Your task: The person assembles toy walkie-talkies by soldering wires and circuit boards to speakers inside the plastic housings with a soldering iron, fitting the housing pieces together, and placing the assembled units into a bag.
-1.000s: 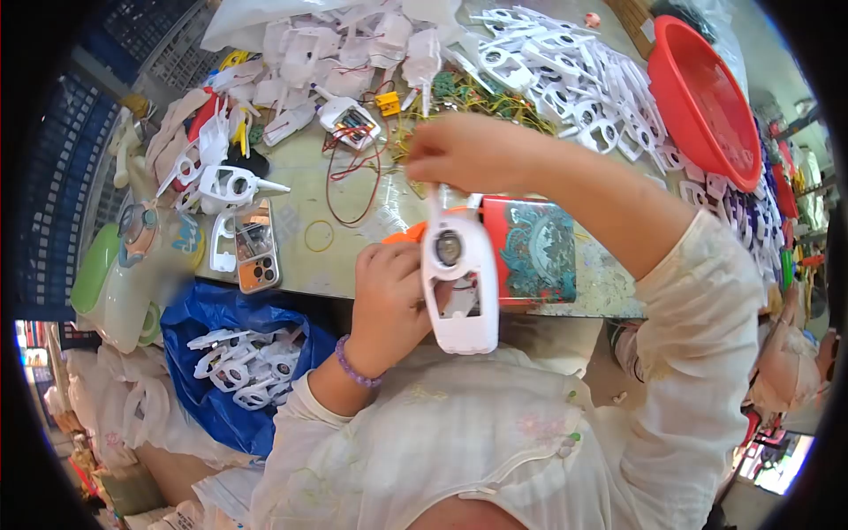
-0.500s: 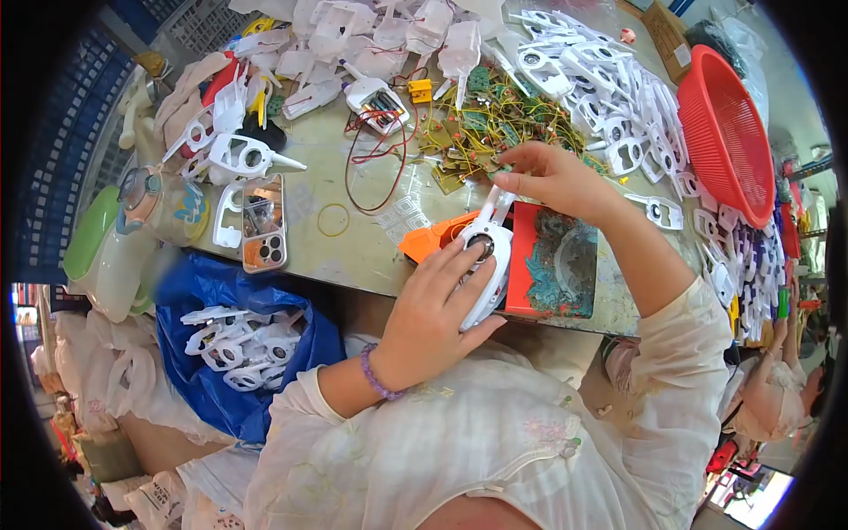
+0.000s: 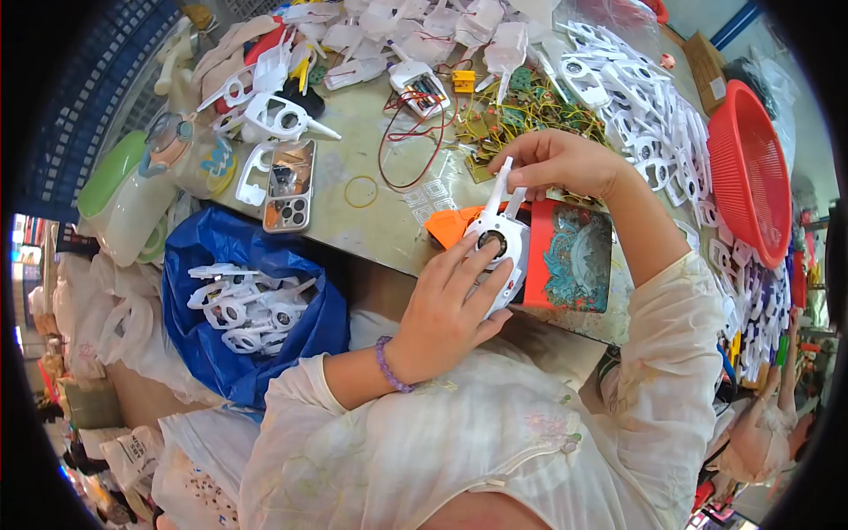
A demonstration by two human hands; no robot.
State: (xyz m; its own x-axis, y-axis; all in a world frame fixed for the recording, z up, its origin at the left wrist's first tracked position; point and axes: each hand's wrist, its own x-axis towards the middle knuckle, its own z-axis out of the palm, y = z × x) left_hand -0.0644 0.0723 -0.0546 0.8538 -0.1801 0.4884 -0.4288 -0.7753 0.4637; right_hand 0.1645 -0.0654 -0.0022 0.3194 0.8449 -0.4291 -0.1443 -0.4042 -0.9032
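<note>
My left hand wears a purple bead bracelet and is wrapped round a white plastic housing, its fingers lying over the face beside a dark round opening. Two narrow prongs of the housing point away from me. At the longer prong, the thumb and fingers of my right hand pinch close round the tip; any small part between them is hidden. Under and behind the housing sit an orange plastic piece and a red-edged box with a teal patterned surface.
Beyond my right hand lies a heap of circuit boards with yellow wires. White shells pile up beside a red basket. A phone lies left, above a blue bag of housings. A wired battery holder lies behind.
The view has shifted, so the table's items appear further right. My right fingers have come down round the housing's prong tip; the green bit at them no longer shows. My left hand keeps its hold.
</note>
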